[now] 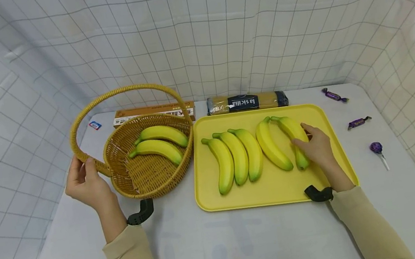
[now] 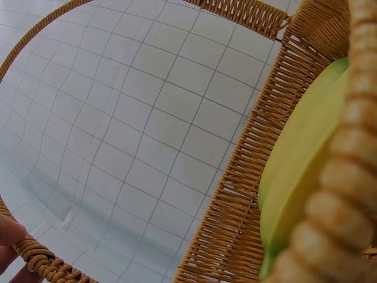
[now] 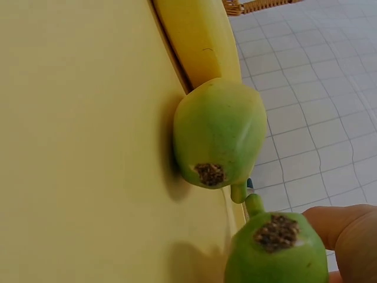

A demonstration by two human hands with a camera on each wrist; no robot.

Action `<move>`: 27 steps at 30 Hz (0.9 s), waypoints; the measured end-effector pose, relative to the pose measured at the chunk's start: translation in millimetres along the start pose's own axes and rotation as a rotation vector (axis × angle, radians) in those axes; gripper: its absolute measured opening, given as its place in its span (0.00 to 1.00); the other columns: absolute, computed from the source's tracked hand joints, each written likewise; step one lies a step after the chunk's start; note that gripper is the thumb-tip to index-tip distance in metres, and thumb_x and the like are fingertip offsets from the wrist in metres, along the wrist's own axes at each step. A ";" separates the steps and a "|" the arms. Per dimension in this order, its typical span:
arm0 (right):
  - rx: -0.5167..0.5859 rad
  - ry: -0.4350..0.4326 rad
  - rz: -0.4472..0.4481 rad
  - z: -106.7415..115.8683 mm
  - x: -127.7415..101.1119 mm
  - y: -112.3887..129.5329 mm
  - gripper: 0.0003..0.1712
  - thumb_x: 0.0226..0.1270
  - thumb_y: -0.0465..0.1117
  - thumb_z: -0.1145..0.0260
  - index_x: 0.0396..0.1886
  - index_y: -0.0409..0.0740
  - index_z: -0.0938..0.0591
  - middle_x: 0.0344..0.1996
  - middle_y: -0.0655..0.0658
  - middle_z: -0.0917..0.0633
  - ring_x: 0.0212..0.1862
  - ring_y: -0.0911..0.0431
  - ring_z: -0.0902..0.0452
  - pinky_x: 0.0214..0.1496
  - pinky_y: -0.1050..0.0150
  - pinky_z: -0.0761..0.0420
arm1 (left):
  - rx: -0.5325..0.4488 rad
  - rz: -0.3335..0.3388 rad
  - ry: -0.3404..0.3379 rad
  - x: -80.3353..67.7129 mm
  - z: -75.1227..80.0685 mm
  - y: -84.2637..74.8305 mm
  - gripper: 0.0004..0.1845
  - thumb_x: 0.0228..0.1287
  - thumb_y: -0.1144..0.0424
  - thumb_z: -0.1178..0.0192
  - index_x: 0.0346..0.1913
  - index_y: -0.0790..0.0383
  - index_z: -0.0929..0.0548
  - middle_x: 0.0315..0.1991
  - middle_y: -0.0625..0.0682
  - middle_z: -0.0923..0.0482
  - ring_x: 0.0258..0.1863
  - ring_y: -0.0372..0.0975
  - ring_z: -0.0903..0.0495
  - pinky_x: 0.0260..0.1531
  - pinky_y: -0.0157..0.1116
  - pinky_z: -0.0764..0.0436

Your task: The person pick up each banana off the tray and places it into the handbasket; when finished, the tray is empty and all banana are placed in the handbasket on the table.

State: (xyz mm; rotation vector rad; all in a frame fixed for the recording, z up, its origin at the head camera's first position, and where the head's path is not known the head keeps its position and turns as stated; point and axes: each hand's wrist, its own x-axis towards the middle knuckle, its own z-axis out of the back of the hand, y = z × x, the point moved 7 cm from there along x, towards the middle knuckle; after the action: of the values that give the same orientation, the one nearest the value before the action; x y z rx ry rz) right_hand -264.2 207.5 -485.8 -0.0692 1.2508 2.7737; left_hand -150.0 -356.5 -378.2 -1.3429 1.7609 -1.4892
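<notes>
Head view: left hand (image 1: pixel 86 183) gripping wicker basket (image 1: pixel 148 165) handle, two bananas inside. Right hand (image 1: pixel 316 146) curled around rightmost banana (image 1: pixel 295 136) on yellow tray (image 1: pixel 273 191), four more bananas beside. Candies, lollipop on worktop (image 1: pixel 248 239).

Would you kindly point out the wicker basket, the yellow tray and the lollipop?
wicker basket (image 1: pixel 139 192): head view, front rim.
yellow tray (image 1: pixel 265 192): head view, bare floor near the front edge.
lollipop (image 1: pixel 376 148): head view, purple wrapped head.
</notes>
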 end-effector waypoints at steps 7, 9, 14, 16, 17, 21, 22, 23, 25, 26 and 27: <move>0.002 -0.067 0.056 9.9 -5.6 15.2 0.38 0.67 0.40 0.37 0.73 0.35 0.38 0.63 0.26 0.29 0.59 0.35 0.30 0.59 0.42 0.26 | 0.003 0.001 0.002 -0.2 -0.5 -0.3 0.14 0.62 0.75 0.41 0.48 0.62 0.12 0.40 0.49 0.17 0.40 0.39 0.22 0.45 0.33 0.24; -0.008 -0.079 0.092 12.1 -8.3 22.2 0.37 0.66 0.39 0.36 0.73 0.35 0.36 0.63 0.27 0.28 0.58 0.35 0.29 0.58 0.42 0.26 | 0.003 0.002 0.003 0.0 -0.5 -0.1 0.14 0.63 0.74 0.40 0.48 0.61 0.12 0.41 0.49 0.17 0.40 0.39 0.22 0.45 0.33 0.24; -0.006 -0.069 0.172 11.4 -15.5 43.9 0.36 0.66 0.38 0.34 0.72 0.36 0.35 0.62 0.28 0.27 0.56 0.36 0.28 0.58 0.42 0.26 | 0.008 0.009 -0.001 0.7 0.2 0.7 0.14 0.63 0.74 0.40 0.48 0.61 0.12 0.41 0.49 0.16 0.41 0.38 0.21 0.45 0.33 0.24; 0.003 -0.058 0.198 9.1 -18.0 54.1 0.36 0.65 0.38 0.34 0.72 0.36 0.34 0.62 0.28 0.26 0.56 0.36 0.27 0.57 0.42 0.25 | 0.009 0.012 -0.002 0.9 0.4 0.7 0.14 0.63 0.74 0.40 0.49 0.61 0.12 0.41 0.49 0.16 0.41 0.38 0.21 0.45 0.33 0.23; 0.008 -0.052 0.210 7.5 -19.2 59.6 0.36 0.65 0.38 0.34 0.72 0.36 0.34 0.61 0.29 0.26 0.56 0.36 0.27 0.57 0.43 0.25 | 0.009 0.012 -0.001 0.9 0.4 0.6 0.14 0.63 0.74 0.41 0.49 0.61 0.12 0.41 0.49 0.16 0.41 0.38 0.21 0.45 0.33 0.24; 0.017 -0.020 0.268 -2.3 -23.7 82.4 0.36 0.65 0.39 0.33 0.71 0.36 0.33 0.60 0.30 0.25 0.55 0.38 0.26 0.55 0.44 0.23 | 0.012 0.017 -0.003 1.2 0.2 0.6 0.14 0.63 0.74 0.41 0.48 0.61 0.12 0.41 0.49 0.17 0.41 0.38 0.21 0.46 0.33 0.24; 0.024 -0.009 0.284 -5.5 -24.9 88.3 0.36 0.65 0.39 0.33 0.71 0.36 0.32 0.60 0.31 0.24 0.55 0.38 0.26 0.55 0.45 0.22 | 0.013 0.019 -0.004 1.3 0.2 0.6 0.14 0.63 0.74 0.40 0.48 0.61 0.12 0.41 0.49 0.17 0.41 0.38 0.21 0.46 0.33 0.24; 0.030 0.003 0.301 -8.9 -26.1 94.3 0.36 0.64 0.39 0.33 0.71 0.36 0.32 0.59 0.31 0.24 0.55 0.39 0.25 0.54 0.45 0.22 | 0.016 0.020 -0.004 1.4 0.1 0.7 0.14 0.63 0.74 0.40 0.48 0.61 0.12 0.41 0.48 0.16 0.41 0.38 0.21 0.46 0.33 0.24; 0.045 0.029 0.338 -16.0 -28.6 106.7 0.36 0.64 0.39 0.32 0.70 0.37 0.31 0.58 0.32 0.23 0.54 0.40 0.24 0.52 0.46 0.20 | 0.019 0.022 -0.004 1.5 0.2 1.1 0.14 0.63 0.74 0.40 0.49 0.60 0.12 0.42 0.48 0.17 0.41 0.38 0.21 0.46 0.33 0.24; 0.052 0.041 0.356 -19.7 -29.8 113.1 0.35 0.64 0.38 0.32 0.70 0.38 0.31 0.57 0.33 0.22 0.53 0.41 0.24 0.51 0.47 0.20 | 0.019 0.022 -0.002 1.6 0.3 1.4 0.14 0.63 0.74 0.40 0.49 0.61 0.13 0.42 0.48 0.17 0.41 0.38 0.21 0.47 0.33 0.24; 0.058 0.054 0.372 -23.1 -30.8 119.5 0.35 0.63 0.38 0.32 0.70 0.38 0.30 0.55 0.33 0.22 0.52 0.41 0.24 0.50 0.48 0.19 | 0.019 0.025 -0.002 1.6 0.4 1.6 0.14 0.63 0.74 0.40 0.49 0.61 0.13 0.42 0.48 0.17 0.42 0.38 0.21 0.47 0.33 0.24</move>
State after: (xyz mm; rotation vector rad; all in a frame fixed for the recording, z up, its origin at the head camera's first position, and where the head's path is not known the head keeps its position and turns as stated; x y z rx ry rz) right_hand -246.5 109.3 -409.6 0.1057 1.4923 3.0569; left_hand -150.9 -358.2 -379.3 -1.3081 1.7512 -1.4875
